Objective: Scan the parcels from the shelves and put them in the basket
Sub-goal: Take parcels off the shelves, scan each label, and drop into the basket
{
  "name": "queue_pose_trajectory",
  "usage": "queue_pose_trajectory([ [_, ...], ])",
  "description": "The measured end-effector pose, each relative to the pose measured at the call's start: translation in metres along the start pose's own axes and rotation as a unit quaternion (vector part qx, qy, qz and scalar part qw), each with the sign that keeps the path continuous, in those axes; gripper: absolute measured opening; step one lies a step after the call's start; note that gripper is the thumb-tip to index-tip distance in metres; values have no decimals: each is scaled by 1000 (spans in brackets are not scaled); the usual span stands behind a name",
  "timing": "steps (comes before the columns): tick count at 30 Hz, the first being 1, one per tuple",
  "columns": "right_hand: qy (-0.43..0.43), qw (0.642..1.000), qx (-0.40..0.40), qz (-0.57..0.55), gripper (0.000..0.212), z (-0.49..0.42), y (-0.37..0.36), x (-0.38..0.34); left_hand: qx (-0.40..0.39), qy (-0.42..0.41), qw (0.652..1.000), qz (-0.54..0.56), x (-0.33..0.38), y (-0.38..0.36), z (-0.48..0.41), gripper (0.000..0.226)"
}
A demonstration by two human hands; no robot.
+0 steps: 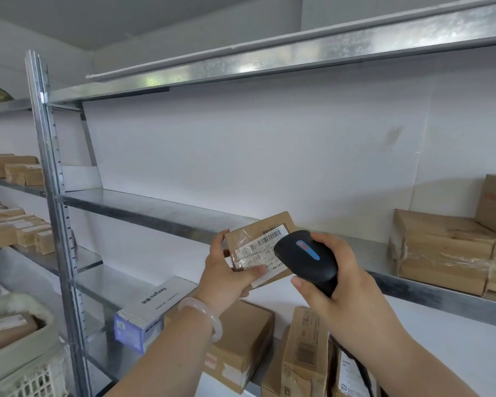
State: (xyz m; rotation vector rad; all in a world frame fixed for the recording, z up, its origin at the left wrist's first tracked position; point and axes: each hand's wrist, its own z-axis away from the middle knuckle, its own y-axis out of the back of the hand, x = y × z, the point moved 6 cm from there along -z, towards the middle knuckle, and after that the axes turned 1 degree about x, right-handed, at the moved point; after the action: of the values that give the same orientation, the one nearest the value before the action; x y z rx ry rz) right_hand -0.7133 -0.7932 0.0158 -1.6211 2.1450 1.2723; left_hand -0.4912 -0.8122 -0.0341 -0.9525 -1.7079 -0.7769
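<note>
A small cardboard parcel (242,234) is gripped in the left hand (226,272), with the thumb pressed across its label (258,255) and the fingers wrapped behind its left edge. A black scanner (305,260) is gripped in the right hand (337,285), and its head is held just in front of the parcel's right half.

A failed read is the likeliest fault. The scanner is held very close, part of the label is covered by it and by the thumb, and glare may be thrown by the shiny tape over the print. The barcode (273,235) sits above the scanner's head, so it could be missed. The parcel is held at one side only, so it could be tipped or dropped on the way to the basket (40,381), which is seen low down, well left of the left hand.

The scanner's window is turned away, so no beam can be made out. The label's print is blurred. The basket is cut off by the frame.
</note>
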Motion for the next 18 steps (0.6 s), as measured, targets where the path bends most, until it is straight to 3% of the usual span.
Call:
queue_pose_trajectory([
  [8,-28,994,-6,-106,61,-18,-125,-14,55,60,996,38,-53,118,15,75],
  [13,-16,988,-73,-134,63,-27,-241,-59,110,77,990,28,-79,231,25,85],
  [18,-22,976,-130,-176,58,-29,-356,-119,167,77,983,30,-101,343,40,80],
])
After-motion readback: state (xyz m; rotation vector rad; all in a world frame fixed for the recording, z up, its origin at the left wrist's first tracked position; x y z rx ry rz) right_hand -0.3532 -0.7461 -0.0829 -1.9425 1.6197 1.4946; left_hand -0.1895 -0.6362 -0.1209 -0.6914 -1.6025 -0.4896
